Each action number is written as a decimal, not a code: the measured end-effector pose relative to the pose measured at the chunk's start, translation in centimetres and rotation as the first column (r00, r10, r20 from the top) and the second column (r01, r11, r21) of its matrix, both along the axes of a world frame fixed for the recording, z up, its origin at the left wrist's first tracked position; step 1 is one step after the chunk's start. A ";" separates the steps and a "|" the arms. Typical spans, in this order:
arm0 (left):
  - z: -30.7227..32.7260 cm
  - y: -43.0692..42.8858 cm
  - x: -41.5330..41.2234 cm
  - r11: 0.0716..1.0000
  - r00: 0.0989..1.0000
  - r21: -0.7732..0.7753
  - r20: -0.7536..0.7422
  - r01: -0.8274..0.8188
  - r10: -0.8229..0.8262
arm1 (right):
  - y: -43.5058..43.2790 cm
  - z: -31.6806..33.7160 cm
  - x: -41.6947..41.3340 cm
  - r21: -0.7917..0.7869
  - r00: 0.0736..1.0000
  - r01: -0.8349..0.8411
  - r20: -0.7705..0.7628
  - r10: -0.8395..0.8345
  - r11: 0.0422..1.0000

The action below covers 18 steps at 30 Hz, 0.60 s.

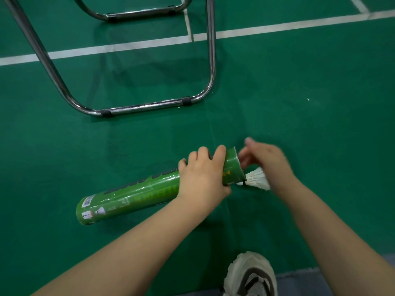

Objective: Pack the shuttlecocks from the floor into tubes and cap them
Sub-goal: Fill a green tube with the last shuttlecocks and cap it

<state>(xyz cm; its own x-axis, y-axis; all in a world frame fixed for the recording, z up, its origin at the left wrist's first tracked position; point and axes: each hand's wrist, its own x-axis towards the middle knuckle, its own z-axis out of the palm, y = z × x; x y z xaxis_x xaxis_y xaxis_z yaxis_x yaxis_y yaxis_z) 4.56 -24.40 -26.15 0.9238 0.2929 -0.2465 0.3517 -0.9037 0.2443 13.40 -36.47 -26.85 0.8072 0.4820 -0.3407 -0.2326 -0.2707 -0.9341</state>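
Now, the left grip (201,178) curls round the green tube (132,195) near its open end. A white shuttlecock (256,178) sits cork-first at that mouth, just beside the blurred right grip (265,161) — pinching or spread, I cannot tell. Barcode label at the tube's far end; lettering unreadable. Chrome chair frame (139,107) beyond on the green floor (299,103) — a shoe (252,274) below.

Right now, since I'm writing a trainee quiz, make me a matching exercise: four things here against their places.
Things:
1 shiny green cardboard tube
2 white feather shuttlecock
3 chrome tubular chair frame
4 grey-and-white mesh sneaker

Places:
A at the bottom edge
B gripped by the left hand
C standing in the upper left
D poking from the tube's mouth

Pairs: 1-B, 2-D, 3-C, 4-A
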 end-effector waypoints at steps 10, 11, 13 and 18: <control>-0.8 -0.3 0.4 0.999 0.999 0.036 -0.025 0.037 -0.036 | -4.5 -8.6 0.4 -0.843 0.992 0.094 0.121 0.017 0.530; -0.8 -0.3 0.4 0.998 0.999 0.042 -0.025 0.042 -0.041 | -4.6 -9.0 0.3 -0.801 0.997 0.080 0.062 -0.051 0.594; -0.9 -0.3 0.5 0.997 0.999 0.051 -0.023 0.050 -0.049 | -4.8 -9.4 0.2 -0.637 0.982 0.138 -0.012 -0.190 0.758; -1.0 -0.2 0.8 0.997 0.999 0.060 -0.032 0.044 -0.042 | -4.0 -6.7 0.6 -0.144 0.879 0.476 0.060 -0.472 0.868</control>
